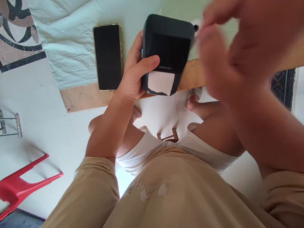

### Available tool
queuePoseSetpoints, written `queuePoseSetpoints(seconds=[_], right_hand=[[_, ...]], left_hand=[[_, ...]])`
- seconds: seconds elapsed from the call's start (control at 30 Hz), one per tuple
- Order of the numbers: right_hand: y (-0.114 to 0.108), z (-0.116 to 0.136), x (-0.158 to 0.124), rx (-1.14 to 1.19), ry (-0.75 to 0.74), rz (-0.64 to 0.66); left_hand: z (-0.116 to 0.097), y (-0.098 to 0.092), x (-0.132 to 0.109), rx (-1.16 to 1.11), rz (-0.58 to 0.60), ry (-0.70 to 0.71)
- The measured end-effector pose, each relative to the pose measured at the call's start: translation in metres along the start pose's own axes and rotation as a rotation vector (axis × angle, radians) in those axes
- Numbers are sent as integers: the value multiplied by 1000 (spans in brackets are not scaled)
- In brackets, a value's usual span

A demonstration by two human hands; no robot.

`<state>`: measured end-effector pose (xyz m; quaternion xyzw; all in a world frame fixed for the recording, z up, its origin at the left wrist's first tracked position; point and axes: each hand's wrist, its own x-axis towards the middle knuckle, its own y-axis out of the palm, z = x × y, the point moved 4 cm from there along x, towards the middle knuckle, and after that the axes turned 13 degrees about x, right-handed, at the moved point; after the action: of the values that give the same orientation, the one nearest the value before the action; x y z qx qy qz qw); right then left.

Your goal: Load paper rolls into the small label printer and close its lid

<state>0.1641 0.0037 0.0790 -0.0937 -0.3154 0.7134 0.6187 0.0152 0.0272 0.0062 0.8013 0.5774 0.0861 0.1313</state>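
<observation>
The person's left hand (135, 74) grips a dark handheld device (172, 50) over the table's edge (80, 97), thumb across its front. Its long axis points away from the body, far end leaning right (lettering upright). The blurred right hand (247, 50) hovers nearby; whether it pinches anything, one cannot tell.

Left grip (135, 73) is curled, right grip (247, 53) blurred.

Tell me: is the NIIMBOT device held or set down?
Held: the left hand grips the NIIMBOT device, fingers lying over its edge and front.
</observation>
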Motion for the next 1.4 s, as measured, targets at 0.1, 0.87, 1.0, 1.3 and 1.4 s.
queuePoseSetpoints(seconds=[0.1, 0.87, 1.0, 1.3, 1.4], right_hand=[[20, -4, 2, -126, -237, -33], [35, -23, 11, -76, -281, -6], [34, -23, 9, -99, -289, 11], [30, -22, 8, -149, -227, 84], [24, -18, 9, -208, -273, -51]], left_hand=[[2, -1, 0, 8, -7, -19], [-2, -7, 8, -70, -152, -235], [-5, -5, 8, -79, -140, -147], [-2, -9, 6, -62, -174, -209], [-2, -7, 6, -58, -123, -201]])
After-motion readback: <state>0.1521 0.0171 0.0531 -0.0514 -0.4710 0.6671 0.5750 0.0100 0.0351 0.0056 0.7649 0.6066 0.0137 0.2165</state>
